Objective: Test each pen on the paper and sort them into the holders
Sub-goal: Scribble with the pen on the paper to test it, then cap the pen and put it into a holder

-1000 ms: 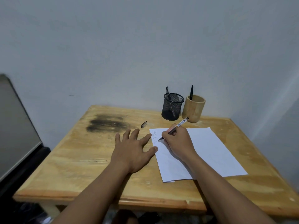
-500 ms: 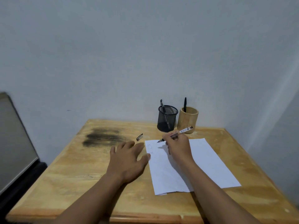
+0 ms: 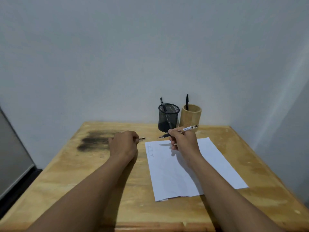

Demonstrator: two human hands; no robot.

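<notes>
Holding pen (image 3: 188, 129) mid-barrel above paper (image 3: 184, 173) far edge, right hand (image 3: 183, 139) grip curled round it. Left hand (image 3: 123, 144) pinches cap (image 3: 142, 139) over table (image 3: 83, 181). Pen light, stiff, probably slick; barrel hold suits.

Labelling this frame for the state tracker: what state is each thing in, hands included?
Right hand: grips the pen.
Pen: uncapped, tip lifted off the paper.
Left hand: pinches the cap.
Paper: flat, scribbles near its far left corner.
Mesh holder: upright, holds a leaning pen.
Wooden holder: upright, holds an upright pen.
</notes>
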